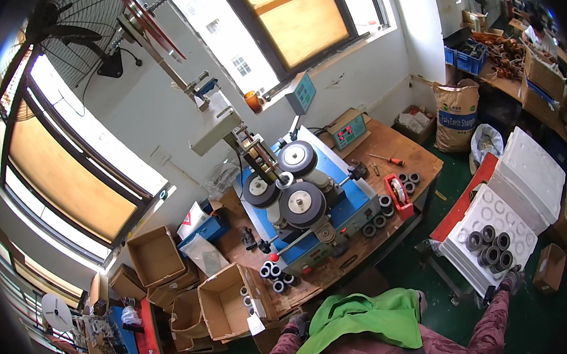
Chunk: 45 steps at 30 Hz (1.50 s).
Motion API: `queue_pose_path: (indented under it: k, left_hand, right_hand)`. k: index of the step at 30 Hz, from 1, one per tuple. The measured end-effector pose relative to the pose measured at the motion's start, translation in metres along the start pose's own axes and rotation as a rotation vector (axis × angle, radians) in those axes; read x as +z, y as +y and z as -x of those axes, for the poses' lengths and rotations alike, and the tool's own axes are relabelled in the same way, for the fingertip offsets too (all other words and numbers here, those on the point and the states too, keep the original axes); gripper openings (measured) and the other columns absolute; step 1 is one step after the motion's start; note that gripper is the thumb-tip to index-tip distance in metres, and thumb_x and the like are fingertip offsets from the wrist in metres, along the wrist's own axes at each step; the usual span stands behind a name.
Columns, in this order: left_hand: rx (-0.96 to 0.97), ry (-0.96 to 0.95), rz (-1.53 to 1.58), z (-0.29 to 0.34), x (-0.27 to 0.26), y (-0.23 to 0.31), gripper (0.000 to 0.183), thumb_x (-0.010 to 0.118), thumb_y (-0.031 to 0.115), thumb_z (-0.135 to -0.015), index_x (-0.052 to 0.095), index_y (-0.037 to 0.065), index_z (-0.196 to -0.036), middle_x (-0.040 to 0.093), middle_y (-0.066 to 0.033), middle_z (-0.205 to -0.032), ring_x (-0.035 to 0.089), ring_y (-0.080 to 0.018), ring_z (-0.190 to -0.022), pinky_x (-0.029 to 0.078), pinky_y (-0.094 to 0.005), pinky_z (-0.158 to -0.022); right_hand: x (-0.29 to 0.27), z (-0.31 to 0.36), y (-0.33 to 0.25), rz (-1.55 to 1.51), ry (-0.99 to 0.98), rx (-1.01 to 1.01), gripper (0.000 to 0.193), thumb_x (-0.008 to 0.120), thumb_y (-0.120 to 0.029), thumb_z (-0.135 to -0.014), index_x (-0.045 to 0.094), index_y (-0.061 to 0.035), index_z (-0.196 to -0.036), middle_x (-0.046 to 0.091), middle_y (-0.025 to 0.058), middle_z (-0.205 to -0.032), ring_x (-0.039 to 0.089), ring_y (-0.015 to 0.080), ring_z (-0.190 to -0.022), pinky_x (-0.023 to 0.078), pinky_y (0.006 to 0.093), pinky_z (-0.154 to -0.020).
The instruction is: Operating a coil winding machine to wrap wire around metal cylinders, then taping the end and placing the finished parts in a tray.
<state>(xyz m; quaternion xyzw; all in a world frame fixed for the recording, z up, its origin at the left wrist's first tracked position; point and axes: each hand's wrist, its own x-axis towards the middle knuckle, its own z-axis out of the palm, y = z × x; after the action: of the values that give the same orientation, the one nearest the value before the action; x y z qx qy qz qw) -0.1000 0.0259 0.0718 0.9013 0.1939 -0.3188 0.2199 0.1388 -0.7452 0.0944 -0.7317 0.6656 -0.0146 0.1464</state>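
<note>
My right hand, in a grey glove, is stretched out to the right at the near corner of a white foam tray. Close by it, several black rings stand clustered on the tray. A dark piece shows beside this hand; whether the fingers grip it is unclear. My left hand, also gloved, is low beside the front edge of the wooden table, its fingers mostly hidden. On the table stands a blue winding machine with three black rollers. A pale ring sits between the rollers.
More black rings lie left of the machine, others at its right. A cardboard box adjoins the table's left end. A screwdriver and red tape dispenser lie right. A paper sack stands on the floor.
</note>
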Motion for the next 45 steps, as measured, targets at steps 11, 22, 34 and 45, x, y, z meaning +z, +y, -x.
queue_pose_path:
  k: [11, 22, 34, 45]
  left_hand:
    - [0.101, -0.021, -0.14, 0.004, -0.005, 0.003, 0.033, 0.047, 0.023, -0.082, 0.056, 0.005, -0.109, 0.057, -0.0183, -0.11, 0.053, -0.0299, -0.105, 0.041, -0.0353, -0.089]
    - [0.122, 0.057, -0.073, 0.007, -0.001, -0.001, 0.035, 0.052, 0.024, -0.08, 0.056, 0.005, -0.109, 0.057, -0.0184, -0.11, 0.053, -0.0302, -0.105, 0.041, -0.035, -0.088]
    - [0.121, 0.023, -0.131, 0.012, -0.008, 0.014, 0.033, 0.051, 0.02, -0.081, 0.056, 0.005, -0.111, 0.058, -0.0156, -0.111, 0.054, -0.0268, -0.105, 0.042, -0.0328, -0.089]
    - [0.255, 0.173, -0.037, -0.007, 0.018, -0.016, 0.033, 0.057, 0.032, -0.075, 0.06, 0.008, -0.098, 0.061, -0.0165, -0.096, 0.057, -0.0316, -0.094, 0.045, -0.0357, -0.078]
  right_hand:
    - [0.013, -0.009, 0.005, -0.021, 0.04, -0.03, 0.065, 0.029, -0.063, -0.081, 0.045, -0.0163, -0.124, 0.056, 0.0151, -0.113, 0.056, 0.0335, -0.101, 0.045, 0.0481, -0.079]
    - [0.018, -0.013, 0.007, -0.061, 0.081, -0.06, 0.063, 0.03, -0.062, -0.081, 0.05, -0.0159, -0.119, 0.058, 0.0142, -0.11, 0.056, 0.0337, -0.1, 0.045, 0.0481, -0.079]
    - [0.0, 0.001, 0.005, -0.002, 0.045, -0.031, 0.066, 0.028, -0.062, -0.081, 0.044, -0.016, -0.126, 0.053, 0.0144, -0.119, 0.053, 0.0343, -0.105, 0.043, 0.0491, -0.082]
    - [-0.023, 0.028, -0.005, -0.097, 0.006, -0.045, 0.055, 0.039, -0.053, -0.084, 0.045, -0.016, -0.124, 0.052, 0.0139, -0.121, 0.052, 0.0337, -0.107, 0.041, 0.0456, -0.087]
